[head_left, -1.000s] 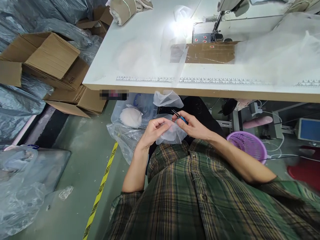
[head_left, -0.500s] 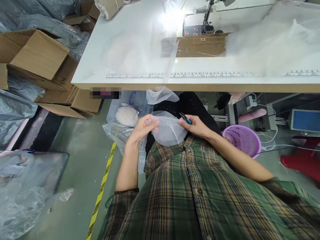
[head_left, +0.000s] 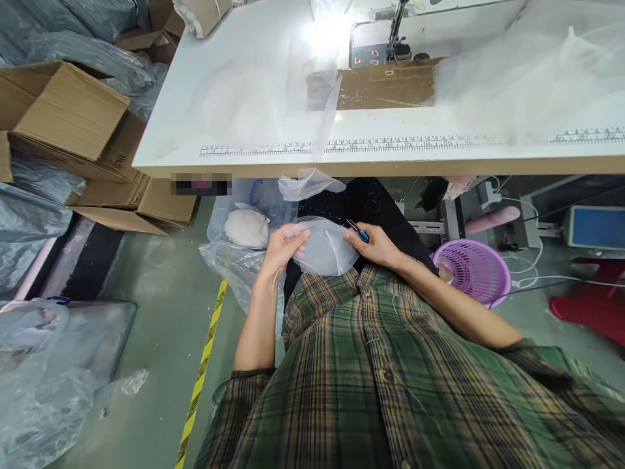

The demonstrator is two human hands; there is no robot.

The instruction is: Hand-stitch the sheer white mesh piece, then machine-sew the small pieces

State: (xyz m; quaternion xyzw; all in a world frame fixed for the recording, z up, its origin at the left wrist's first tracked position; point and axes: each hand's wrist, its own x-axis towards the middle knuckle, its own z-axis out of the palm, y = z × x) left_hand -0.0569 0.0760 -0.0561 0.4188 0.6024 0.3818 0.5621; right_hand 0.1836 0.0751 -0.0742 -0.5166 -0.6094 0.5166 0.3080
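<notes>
A rounded piece of sheer white fabric [head_left: 326, 249] is stretched between my two hands, above my lap. My left hand [head_left: 287, 245] pinches its left edge between thumb and fingers. At its right edge, my right hand [head_left: 374, 243] grips the fabric with the thumb and also holds small blue thread snips [head_left: 360, 233], whose tips point up and left. Just beyond, another sheer white strip [head_left: 312, 185] hangs over the table's front edge.
The white table [head_left: 168, 140] carries a sewing machine [head_left: 399, 39], brown tape and sheer fabric. Below it, a clear bin with a white bundle [head_left: 247, 226] stands at the left, a purple basket [head_left: 476, 270] at the right. Cardboard boxes [head_left: 73, 117] lie far left.
The view has shifted slightly. The held fabric's lower edge is a little higher, and its surface is turned more toward me. Both hands keep their hold.
</notes>
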